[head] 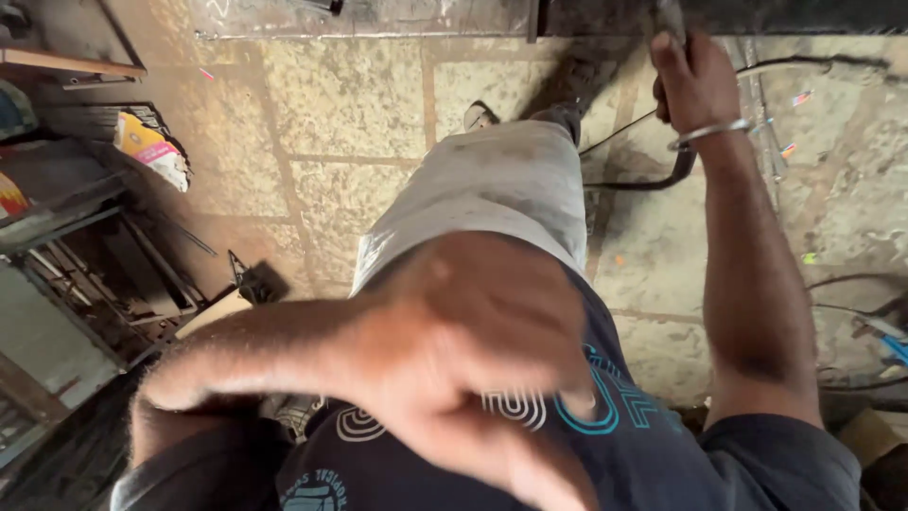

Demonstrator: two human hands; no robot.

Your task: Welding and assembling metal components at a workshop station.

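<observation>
My right hand (695, 80) reaches forward at the top right with a metal bangle on the wrist. It is closed around a dark handle or tool (673, 24) whose upper part leaves the frame; a dark curved cable (662, 180) hangs below it. My left hand (473, 331) is close to the camera and blurred, raised in front of my chest; its fingers look loosely curled and I see nothing in it. My grey trouser leg (501, 194) and dark printed shirt fill the middle.
The stone-slab floor (340, 114) is stained. Metal racks and scrap (85, 255) stand at the left, with a yellow-and-white packet (151, 147). Thin rods and cables (766, 104) lie at the right. A dark metal edge (378, 19) runs along the top.
</observation>
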